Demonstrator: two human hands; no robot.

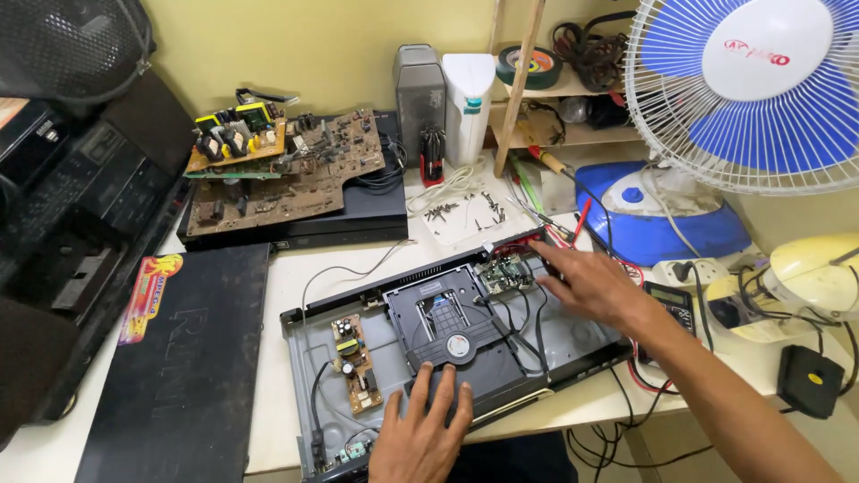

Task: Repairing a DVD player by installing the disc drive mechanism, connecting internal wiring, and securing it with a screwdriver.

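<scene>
One opened disc player (573, 344), left hand (420, 438) flat on its drive (452, 326), right hand (591, 282) at one small board (507, 271), neither grip holding anything

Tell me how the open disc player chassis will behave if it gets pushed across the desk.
The chassis probably slides stiffly as one flat tray. Its near edge overhangs the desk, so it may tip. The loose wires would likely flop.

A plain yellow-green wall (331, 45) closes the far side of the scene. A white worktable (277, 268) runs from left to right below it. At far right, a small wooden shelf (573, 134) with an upright post stands against the wall, holding a tape roll (530, 64) and coiled cables (591, 49). A white-and-blue fan (752, 89) occupies the far right corner. Lighting is even and diffuse, without hard shadows.
</scene>
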